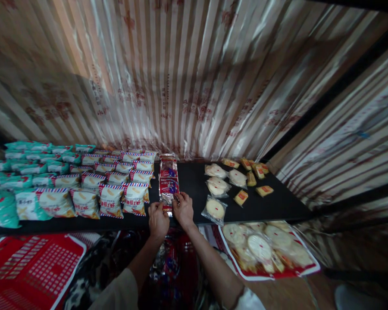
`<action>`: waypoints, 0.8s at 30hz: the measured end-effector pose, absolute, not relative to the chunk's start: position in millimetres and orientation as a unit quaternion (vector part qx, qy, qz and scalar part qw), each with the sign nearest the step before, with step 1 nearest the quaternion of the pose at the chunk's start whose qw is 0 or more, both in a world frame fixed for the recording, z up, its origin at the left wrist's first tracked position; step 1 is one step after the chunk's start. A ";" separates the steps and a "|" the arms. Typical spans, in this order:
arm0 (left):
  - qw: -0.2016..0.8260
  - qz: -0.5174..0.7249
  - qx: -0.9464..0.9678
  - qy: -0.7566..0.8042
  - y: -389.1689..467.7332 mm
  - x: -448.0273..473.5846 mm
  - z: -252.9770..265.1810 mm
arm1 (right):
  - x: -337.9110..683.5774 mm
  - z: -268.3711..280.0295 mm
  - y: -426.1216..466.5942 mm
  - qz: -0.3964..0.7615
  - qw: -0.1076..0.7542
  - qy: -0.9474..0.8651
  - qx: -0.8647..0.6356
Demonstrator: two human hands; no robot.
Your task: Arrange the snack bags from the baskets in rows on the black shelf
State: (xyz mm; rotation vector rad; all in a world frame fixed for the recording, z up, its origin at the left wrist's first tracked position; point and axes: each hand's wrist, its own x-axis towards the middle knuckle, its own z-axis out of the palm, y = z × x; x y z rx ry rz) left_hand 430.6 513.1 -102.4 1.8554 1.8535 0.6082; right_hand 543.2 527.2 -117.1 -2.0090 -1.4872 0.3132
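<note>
A column of shiny red snack packets [168, 185] with blue prints lies flat on a black shelf [190, 174]. My left hand [158, 221] is at the left edge of the nearest packet, fingers curled and closed on it. From the right, my right hand [183, 211] grips the same packet with bent fingers. Its silvery front part shows between my hands; the fingertips are partly hidden. Just left of my left hand stand rows of white puffed snack bags [136, 199] with striped edges. Round white cakes in clear wrappers [215, 209] lie right of my right hand.
Teal snack bags [29, 204] fill the shelf's left end. Small yellow packets [241, 197] lie scattered at the right. Below are a red basket [35, 271], more red packets [171, 262] and a tray [245, 277] of wrapped cakes. Striped sheeting [181, 77] hangs behind.
</note>
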 end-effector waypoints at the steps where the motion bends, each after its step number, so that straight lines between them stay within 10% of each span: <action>1: 0.223 0.222 0.674 0.668 513.2 430.4 -102.1 | 542.9 -117.3 527.3 0.120 0.306 -0.560 -0.760; 18: 0.229 0.335 0.722 0.560 442.5 395.5 -112.4 | 523.9 -114.3 442.3 0.205 0.507 -0.521 -0.655; 24: 0.300 0.233 0.674 0.633 391.9 371.9 -160.4 | 493.6 -165.1 391.2 0.339 0.280 -0.541 -0.717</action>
